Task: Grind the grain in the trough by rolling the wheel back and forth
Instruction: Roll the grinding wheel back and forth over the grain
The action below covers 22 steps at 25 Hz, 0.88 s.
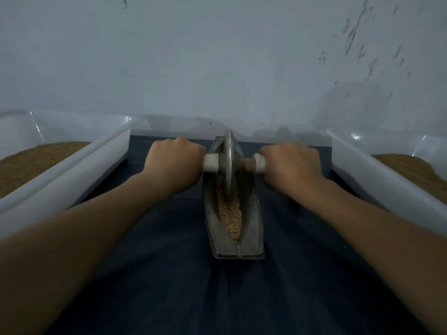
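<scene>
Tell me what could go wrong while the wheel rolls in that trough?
The wheel sits near the far end of the trough, so a harder push might run it over the tip. The grain is heaped toward the near end; rolling back fast could flick some onto the dark cloth. Uneven pressure from the left hand or right hand may tip the narrow trough.

The left hand [175,160] and right hand [290,163] tuck their fingers under, out of sight. The wheel [228,163] hides the far end of the trough [251,226]. The left bin [84,170] and right bin [375,180] run off the picture's sides.
</scene>
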{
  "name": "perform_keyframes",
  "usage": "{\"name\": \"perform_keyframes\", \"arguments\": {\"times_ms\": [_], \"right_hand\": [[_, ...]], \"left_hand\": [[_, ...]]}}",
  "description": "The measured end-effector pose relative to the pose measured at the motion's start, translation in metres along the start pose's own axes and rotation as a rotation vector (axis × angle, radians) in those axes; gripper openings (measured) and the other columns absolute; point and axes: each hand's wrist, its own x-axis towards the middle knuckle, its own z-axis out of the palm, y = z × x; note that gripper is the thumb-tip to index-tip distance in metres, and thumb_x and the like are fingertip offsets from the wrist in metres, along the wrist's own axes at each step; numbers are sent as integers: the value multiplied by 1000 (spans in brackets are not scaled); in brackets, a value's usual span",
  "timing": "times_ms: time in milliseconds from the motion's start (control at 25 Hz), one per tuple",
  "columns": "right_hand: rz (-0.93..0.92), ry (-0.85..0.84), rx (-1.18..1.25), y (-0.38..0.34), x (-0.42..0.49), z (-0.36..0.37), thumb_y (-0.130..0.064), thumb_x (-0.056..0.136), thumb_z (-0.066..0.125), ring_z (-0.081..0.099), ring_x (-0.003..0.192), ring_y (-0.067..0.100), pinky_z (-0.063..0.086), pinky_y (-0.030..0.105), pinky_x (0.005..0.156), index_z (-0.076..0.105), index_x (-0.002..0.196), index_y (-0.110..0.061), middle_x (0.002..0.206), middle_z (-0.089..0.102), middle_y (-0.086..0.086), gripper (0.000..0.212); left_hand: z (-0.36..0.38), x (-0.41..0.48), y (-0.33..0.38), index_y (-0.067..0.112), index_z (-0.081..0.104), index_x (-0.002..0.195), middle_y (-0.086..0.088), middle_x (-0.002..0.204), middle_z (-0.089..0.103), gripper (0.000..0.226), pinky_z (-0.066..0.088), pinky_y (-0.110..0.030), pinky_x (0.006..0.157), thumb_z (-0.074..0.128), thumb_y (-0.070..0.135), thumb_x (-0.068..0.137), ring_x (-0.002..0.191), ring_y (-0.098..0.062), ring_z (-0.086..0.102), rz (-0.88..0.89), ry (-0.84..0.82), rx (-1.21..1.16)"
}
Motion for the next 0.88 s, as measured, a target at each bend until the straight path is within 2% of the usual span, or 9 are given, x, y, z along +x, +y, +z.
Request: {"name": "perform_keyframes", "arguments": {"times_ms": [40, 160, 280, 400, 480, 600, 720, 840, 880], "right_hand": [[53, -62, 36, -4, 13, 5, -32, 87, 69, 54, 70, 23, 39, 30, 58, 64, 90, -31, 83, 62, -1, 6], [119, -124, 87, -6, 26, 11, -31, 95, 62, 64, 91, 29, 45, 33, 69, 68, 106, -25, 102, 68, 5, 15], [26, -87, 66, 2, -3, 2, -38, 88, 65, 59, 72, 24, 39, 30, 57, 60, 90, -31, 84, 64, -2, 8], [-85, 142, -51, 10, -34, -6, -35, 67, 67, 29, 44, 9, 15, 19, 45, 47, 68, -34, 53, 39, -13, 20], [-108, 124, -99, 9, -28, -6, -35, 63, 72, 30, 41, 11, 13, 17, 46, 39, 65, -34, 51, 33, -14, 33], [-17, -5, -1, -2, 14, 0, -29, 81, 70, 56, 66, 25, 35, 28, 53, 53, 77, -30, 76, 60, -1, 18], [87, -138, 52, -8, 33, 3, -23, 90, 63, 56, 79, 27, 42, 32, 66, 66, 98, -24, 96, 67, 5, 9], [0, -137, 60, 3, 0, -6, -33, 85, 66, 54, 68, 20, 38, 29, 57, 57, 84, -31, 82, 64, -4, 9], [-48, -47, 32, 7, -15, -9, -35, 78, 66, 48, 57, 16, 32, 26, 50, 52, 78, -33, 70, 57, -9, 14]], "left_hand": [[2, 15, 4, 25, 66, 94, 1, 75, 54, 8, 36, -32, 55, 61, 27, 88, 65, -24, 56, -43, -26, 12], [-5, 41, 7, 22, 67, 102, -5, 92, 63, 14, 40, -35, 61, 57, 23, 92, 82, -30, 65, -24, -63, 46], [-7, 8, 0, 25, 58, 86, 0, 74, 53, 7, 35, -33, 55, 64, 27, 85, 69, -28, 61, 27, -4, 0], [-11, -33, -4, 28, 34, 69, 8, 56, 23, 46, 12, -21, 46, 79, 26, 62, 41, -20, 31, 100, 143, -26], [-5, -29, -5, 28, 33, 68, 9, 54, 22, 47, 8, -19, 48, 80, 25, 60, 41, -14, 19, 47, 126, -33], [8, 6, 2, 22, 59, 82, 0, 70, 52, 7, 33, -29, 52, 64, 26, 84, 58, -23, 53, -76, -6, -39], [0, 38, 6, 23, 67, 102, -6, 94, 63, 15, 41, -35, 62, 57, 26, 91, 83, -30, 65, -76, -109, -32], [-8, 5, 2, 29, 60, 85, 2, 74, 53, 4, 34, -30, 54, 64, 30, 84, 65, -25, 57, -1, -16, -33], [-11, -13, 1, 31, 53, 76, 7, 62, 39, 17, 26, -26, 48, 69, 32, 78, 53, -21, 44, 22, 53, -37]]}}
